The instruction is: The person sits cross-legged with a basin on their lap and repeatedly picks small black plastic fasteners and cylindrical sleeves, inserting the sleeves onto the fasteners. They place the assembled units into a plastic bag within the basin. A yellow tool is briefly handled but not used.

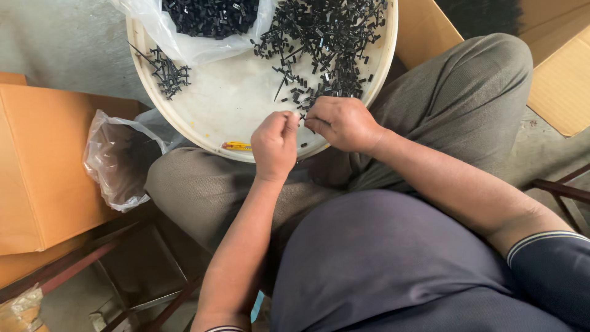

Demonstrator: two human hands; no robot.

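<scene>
One head cam, worn by the person, looking steeply down over chest & lap. Close range: hands mid-frame, round white tray [203, 123] at top, cardboard box [43, 166] at the view's left, floor around. No 2nd view.

The scene was evenly and fairly brightly lit by soft, diffuse light from above, with no hard-edged shadows. The white tray [227, 101] was the brightest area, slightly washed out but not blown. Faint glare sat on the clear bag [184, 43] at the top and on the crumpled bag [117, 157] at left. Soft shadow lay under the hands [275, 144] and deeper shade under the stool [141, 270] at lower left. Focus was sharp across hands and tray; the small black parts [322, 43] stayed crisp. Wide-angle stretching bent the frame edges, enlarging the torso at the bottom. No motion blur showed.
</scene>
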